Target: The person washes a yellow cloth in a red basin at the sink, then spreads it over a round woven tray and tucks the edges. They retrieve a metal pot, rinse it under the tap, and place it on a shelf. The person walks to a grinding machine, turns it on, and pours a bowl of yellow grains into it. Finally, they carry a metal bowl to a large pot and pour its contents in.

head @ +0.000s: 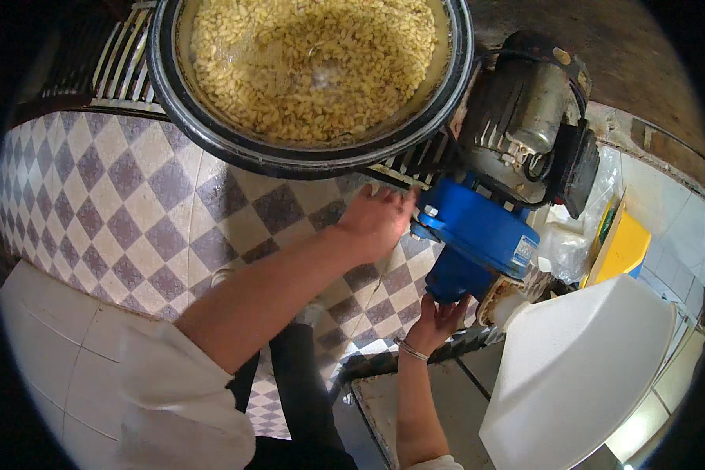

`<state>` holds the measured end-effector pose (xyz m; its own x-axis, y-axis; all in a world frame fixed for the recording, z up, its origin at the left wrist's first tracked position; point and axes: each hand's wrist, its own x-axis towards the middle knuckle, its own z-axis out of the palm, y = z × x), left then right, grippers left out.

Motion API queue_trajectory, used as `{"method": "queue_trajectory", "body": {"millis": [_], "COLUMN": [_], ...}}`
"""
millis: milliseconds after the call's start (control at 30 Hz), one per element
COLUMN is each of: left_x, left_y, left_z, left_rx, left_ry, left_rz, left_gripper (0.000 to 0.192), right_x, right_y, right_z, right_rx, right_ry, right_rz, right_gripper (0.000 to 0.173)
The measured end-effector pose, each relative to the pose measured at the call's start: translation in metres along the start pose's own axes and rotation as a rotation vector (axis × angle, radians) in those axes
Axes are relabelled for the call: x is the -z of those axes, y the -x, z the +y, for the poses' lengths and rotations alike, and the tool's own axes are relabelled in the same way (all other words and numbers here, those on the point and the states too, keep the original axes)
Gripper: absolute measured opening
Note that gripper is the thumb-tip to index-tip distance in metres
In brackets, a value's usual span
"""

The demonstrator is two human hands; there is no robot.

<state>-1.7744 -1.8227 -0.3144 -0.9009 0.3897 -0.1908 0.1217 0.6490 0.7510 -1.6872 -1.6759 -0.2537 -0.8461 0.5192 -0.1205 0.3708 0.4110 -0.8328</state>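
My left hand (377, 222) reaches in from the left, its fingers bent and slightly blurred beside the bolted flange (427, 222) of a blue machine housing (482, 223). Whether those fingers hold anything is hard to make out. Lower down, my right hand (432, 330), with a bangle on the wrist, has its fingers around the end of the housing's blue cylindrical part (455, 276). A dark electric motor (517, 123) is joined to the housing's far side. A white plastic hopper (587, 364) connects at the near right, next to a stained pale fitting (496, 301).
A large black-rimmed tub (305, 167) of wet yellow beans stands at the top, over a slatted metal rack (126, 59). A yellow container (620, 249) and clear plastic bags (564, 252) lie right of the motor. Checkered tiles (135, 223) cover the floor.
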Motion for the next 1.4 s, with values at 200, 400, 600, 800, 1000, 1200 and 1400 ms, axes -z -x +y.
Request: {"method": "queue_trajectory", "body": {"millis": [200, 400, 600, 800, 1000, 1200, 1400], "left_x": [-0.026, 0.003, 0.006, 0.006, 0.001, -0.004, -0.009], "left_y": [0.001, 0.013, -0.010, -0.008, -0.009, -0.010, -0.013], "left_z": [0.025, 0.041, 0.042, 0.039, 0.027, 0.045, 0.046], "left_rx": [0.384, 0.678, 0.758, 0.696, 0.644, 0.700, 0.700], "left_ry": [1.182, 1.485, 1.062, 0.888, 0.952, 0.854, 1.019], "left_rz": [-0.310, 0.107, 0.022, -0.029, -0.105, 0.311, 0.296], "left_gripper": [0.098, 0.102, 0.085, 0.082, 0.079, 0.088, 0.089], "right_x": [0.006, 0.011, 0.017, 0.019, 0.021, 0.025, 0.025], "right_y": [0.000, 0.001, 0.000, 0.000, 0.002, -0.002, -0.001], "right_z": [0.002, 0.007, 0.007, 0.001, 0.009, 0.010, 0.011], "right_rx": [0.011, 0.051, -0.005, 0.009, 0.049, 0.094, 0.117], "right_ry": [0.123, 0.079, 0.199, 0.233, 0.183, 0.212, 0.225], "right_rz": [-0.046, -0.057, -0.092, -0.117, -0.105, -0.159, -0.140], "right_gripper": [0.072, 0.071, 0.069, 0.062, 0.056, 0.057, 0.054]}}
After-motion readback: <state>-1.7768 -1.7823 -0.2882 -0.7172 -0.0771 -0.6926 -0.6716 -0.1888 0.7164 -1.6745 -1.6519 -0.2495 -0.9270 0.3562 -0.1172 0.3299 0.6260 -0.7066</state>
